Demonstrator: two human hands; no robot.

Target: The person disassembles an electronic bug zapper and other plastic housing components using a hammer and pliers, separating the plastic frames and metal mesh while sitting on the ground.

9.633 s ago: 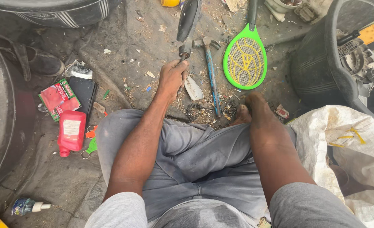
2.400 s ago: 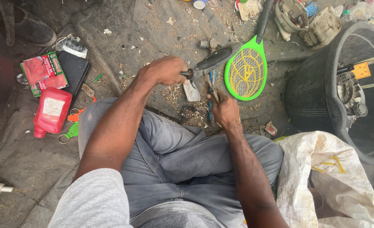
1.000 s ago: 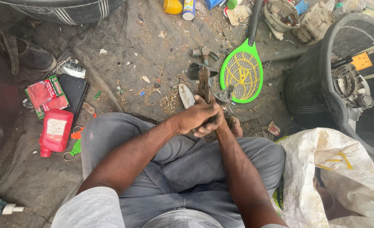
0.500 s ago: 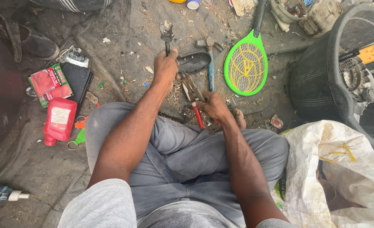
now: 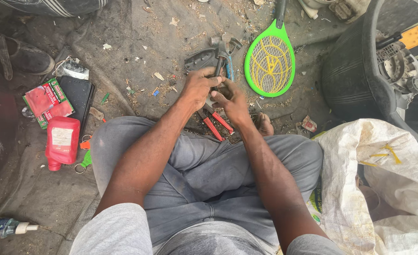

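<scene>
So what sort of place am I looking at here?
Probably an informal ground-level repair or scrap-salvage spot. The person sits cross-legged on the dirt ground, a hammer and red-handled pliers lie in front, and a black tub holds salvaged parts.

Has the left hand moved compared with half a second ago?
Yes. The left hand pulled back from beside the green racket toward the right hand.
</scene>
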